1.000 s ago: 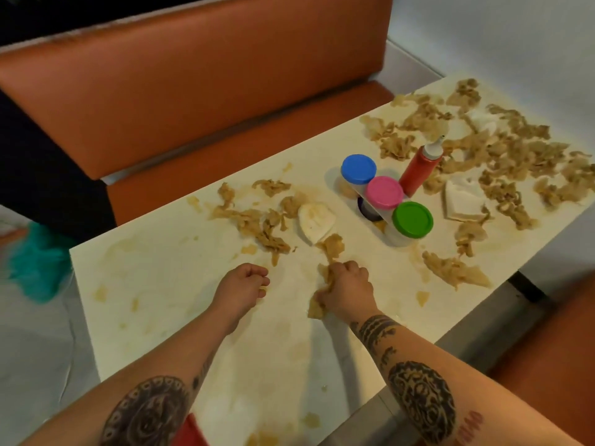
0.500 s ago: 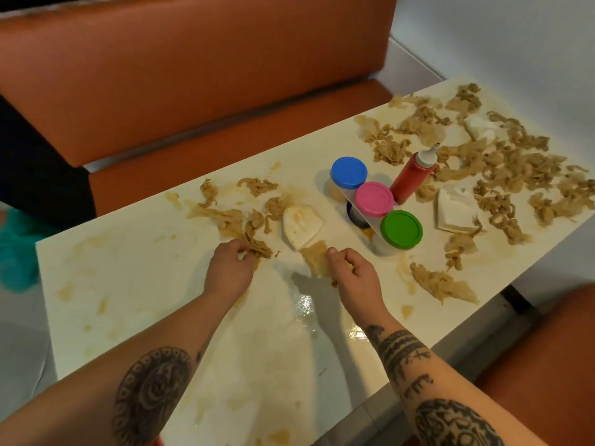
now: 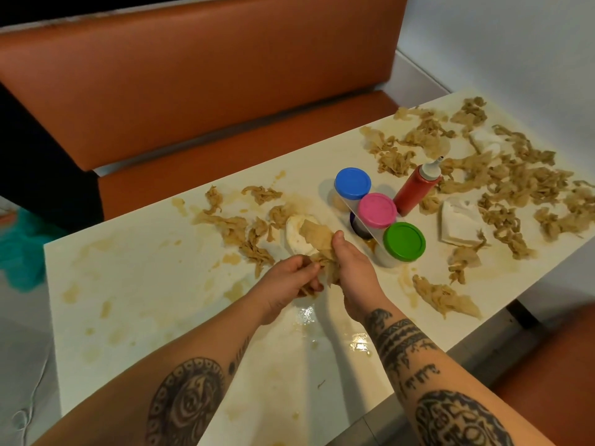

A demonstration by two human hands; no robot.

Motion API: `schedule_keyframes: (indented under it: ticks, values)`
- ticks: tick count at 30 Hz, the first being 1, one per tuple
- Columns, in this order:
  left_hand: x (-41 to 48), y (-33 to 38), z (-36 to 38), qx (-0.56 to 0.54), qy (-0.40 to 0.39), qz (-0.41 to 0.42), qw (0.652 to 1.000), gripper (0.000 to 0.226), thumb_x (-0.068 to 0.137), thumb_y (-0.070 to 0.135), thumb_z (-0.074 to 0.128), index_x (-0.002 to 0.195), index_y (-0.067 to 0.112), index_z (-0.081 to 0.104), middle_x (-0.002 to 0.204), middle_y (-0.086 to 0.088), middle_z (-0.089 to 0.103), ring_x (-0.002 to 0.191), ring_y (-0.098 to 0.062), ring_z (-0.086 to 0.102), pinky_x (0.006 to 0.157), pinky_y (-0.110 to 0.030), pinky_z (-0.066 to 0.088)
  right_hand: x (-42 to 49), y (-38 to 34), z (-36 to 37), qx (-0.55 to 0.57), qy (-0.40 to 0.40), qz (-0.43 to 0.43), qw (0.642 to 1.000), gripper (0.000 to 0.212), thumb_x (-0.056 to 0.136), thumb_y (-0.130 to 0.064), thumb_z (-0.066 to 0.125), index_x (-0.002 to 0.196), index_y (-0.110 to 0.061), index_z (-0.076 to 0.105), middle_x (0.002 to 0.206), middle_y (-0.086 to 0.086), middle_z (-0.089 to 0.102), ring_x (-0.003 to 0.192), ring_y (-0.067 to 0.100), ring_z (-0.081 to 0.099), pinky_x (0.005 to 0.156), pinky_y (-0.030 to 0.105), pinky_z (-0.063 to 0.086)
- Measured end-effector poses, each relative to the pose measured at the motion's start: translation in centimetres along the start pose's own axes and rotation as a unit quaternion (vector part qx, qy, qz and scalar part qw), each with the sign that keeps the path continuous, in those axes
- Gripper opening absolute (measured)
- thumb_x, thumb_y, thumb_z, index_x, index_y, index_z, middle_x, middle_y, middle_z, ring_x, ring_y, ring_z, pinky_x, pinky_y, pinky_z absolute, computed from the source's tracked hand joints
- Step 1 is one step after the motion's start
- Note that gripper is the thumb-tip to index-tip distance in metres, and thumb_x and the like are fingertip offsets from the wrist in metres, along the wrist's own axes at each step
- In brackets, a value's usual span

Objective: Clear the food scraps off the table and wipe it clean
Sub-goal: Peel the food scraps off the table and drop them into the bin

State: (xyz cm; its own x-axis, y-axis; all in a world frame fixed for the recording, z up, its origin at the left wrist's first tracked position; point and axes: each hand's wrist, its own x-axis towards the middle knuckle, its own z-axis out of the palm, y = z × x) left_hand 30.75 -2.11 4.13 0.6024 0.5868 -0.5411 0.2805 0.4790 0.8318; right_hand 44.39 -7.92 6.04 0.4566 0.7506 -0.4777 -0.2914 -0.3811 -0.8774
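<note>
Two hands gather a wad of scraps over the table.
Head view: left hand [image 3: 289,281] and right hand [image 3: 354,275] both clutch one limp wad of food scraps [image 3: 318,243] above the table [image 3: 145,284]. Loose scraps [image 3: 238,226] lie just beyond and leftward, strung along the table's length, nearer the left hand. No writing is legible.

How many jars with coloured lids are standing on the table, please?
3, in a diagonal row: the blue-lidded jar farthest, the pink-lidded jar middle, the green-lidded jar nearest. A dark item beside the pink one may be another.
</note>
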Motion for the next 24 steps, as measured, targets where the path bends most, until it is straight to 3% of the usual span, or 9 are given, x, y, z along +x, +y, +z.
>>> schedule_keyframes:
  ticks: [3,5,8,10,13,18,20,22,24]
  values:
    - [-0.2,-0.5,-0.7,-0.016,0.039,-0.004,0.999,0.017,0.106,0.020,0.053,0.104,0.010,0.066,0.069,0.008,0.065,0.079,-0.018,0.068,0.082,-0.035,0.051,0.7,0.8,-0.3,0.018,0.040,0.011,0.999,0.046,0.100,-0.063,0.047,0.112,-0.026,0.072,0.110,-0.002,0.077,0.107,0.021,0.071,0.093,0.041,0.053]
    - [-0.3,-1.0,-1.7,-0.089,0.083,-0.014,0.993,0.017,0.105,0.015,0.052,0.094,0.008,0.064,0.072,-0.002,0.059,0.075,-0.020,0.067,0.084,-0.039,0.052,1.1,1.0,-0.5,0.064,0.087,0.043,0.993,0.043,0.100,-0.062,0.047,0.113,-0.028,0.071,0.113,-0.003,0.075,0.103,0.019,0.069,0.085,0.038,0.053]
    - [-0.5,-1.6,-3.1,-0.195,0.162,-0.020,0.967,0.022,0.096,0.014,0.056,0.075,0.008,0.057,0.089,-0.012,0.067,0.081,-0.023,0.070,0.089,-0.043,0.055,1.5,1.1,-1.0,0.137,0.122,0.078,0.980,0.030,0.103,-0.048,0.051,0.107,-0.025,0.070,0.100,-0.001,0.075,0.088,0.016,0.066,0.073,0.031,0.050]
    - [-0.8,-2.1,-3.9,-0.223,0.206,-0.012,0.953,0.021,0.093,0.020,0.060,0.078,0.007,0.066,0.095,-0.011,0.074,0.091,-0.025,0.071,0.094,-0.044,0.054,1.7,1.6,-1.3,0.133,0.132,0.084,0.979,0.021,0.102,-0.036,0.054,0.101,-0.020,0.068,0.094,0.005,0.073,0.083,0.020,0.067,0.065,0.030,0.052]
    - [-1.4,-2.3,-4.6,-0.190,0.259,0.007,0.947,0.021,0.095,0.021,0.064,0.092,0.003,0.075,0.097,-0.014,0.078,0.092,-0.027,0.070,0.099,-0.046,0.053,2.2,2.8,-1.8,0.057,0.134,0.082,0.986,0.014,0.098,-0.022,0.055,0.105,-0.019,0.067,0.100,0.009,0.071,0.082,0.023,0.069,0.068,0.036,0.057]
    - [-1.9,-2.5,-5.9,-0.199,0.285,0.028,0.937,0.026,0.092,-0.003,0.058,0.072,0.011,0.048,0.064,-0.012,0.062,0.080,-0.039,0.073,0.080,-0.046,0.059,3.1,3.9,-1.7,-0.074,0.111,0.045,0.990,0.029,0.095,-0.012,0.049,0.097,-0.024,0.075,0.106,0.000,0.073,0.095,0.022,0.068,0.084,0.042,0.058]
    - [-1.9,-2.7,-6.4,-0.188,0.296,0.023,0.936,0.025,0.091,-0.006,0.052,0.074,0.012,0.046,0.061,-0.010,0.051,0.065,-0.034,0.070,0.069,-0.041,0.059,3.8,4.2,-1.5,-0.166,0.100,0.002,0.981,0.023,0.094,-0.015,0.054,0.096,-0.025,0.074,0.103,-0.006,0.074,0.098,0.020,0.067,0.091,0.042,0.057]
    - [-1.9,-2.8,-6.9,-0.168,0.308,0.013,0.936,0.022,0.092,-0.004,0.047,0.076,0.012,0.045,0.061,-0.010,0.045,0.054,-0.030,0.064,0.062,-0.039,0.057,4.4,4.5,-1.3,-0.267,0.076,-0.038,0.960,0.017,0.096,-0.027,0.061,0.109,-0.023,0.071,0.108,-0.001,0.071,0.099,0.023,0.066,0.091,0.038,0.053]
    - [-2.0,-3.0,-7.2,-0.148,0.317,-0.001,0.937,0.023,0.096,0.006,0.049,0.075,0.012,0.044,0.060,-0.010,0.040,0.047,-0.028,0.056,0.054,-0.034,0.050,5.1,4.9,-1.1,-0.367,0.043,-0.048,0.928,0.037,0.094,-0.040,0.066,0.127,-0.021,0.063,0.119,0.005,0.061,0.101,0.025,0.063,0.091,0.035,0.050]
